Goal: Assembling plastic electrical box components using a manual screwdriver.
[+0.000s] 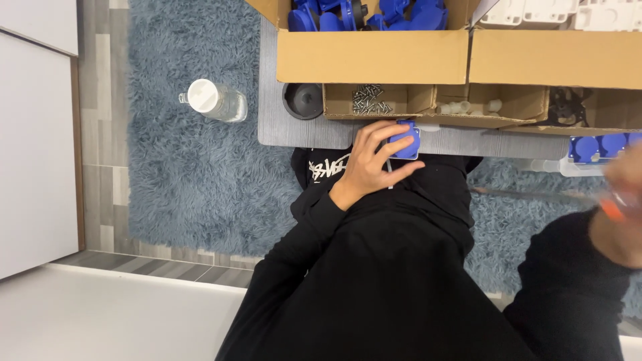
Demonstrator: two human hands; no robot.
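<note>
The left hand clasps a small blue plastic socket part at the near edge of the grey table; assembly looks midway. The blurred right hand grasps an orange-handled tool. Cardboard boxes hold blue parts, white parts, and screws.

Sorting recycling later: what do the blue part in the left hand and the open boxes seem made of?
The blue part under the left hand looks like moulded plastic: uniform colour, smooth slight sheen. The boxes look like matte brown corrugated cardboard, with folded flaps.
</note>
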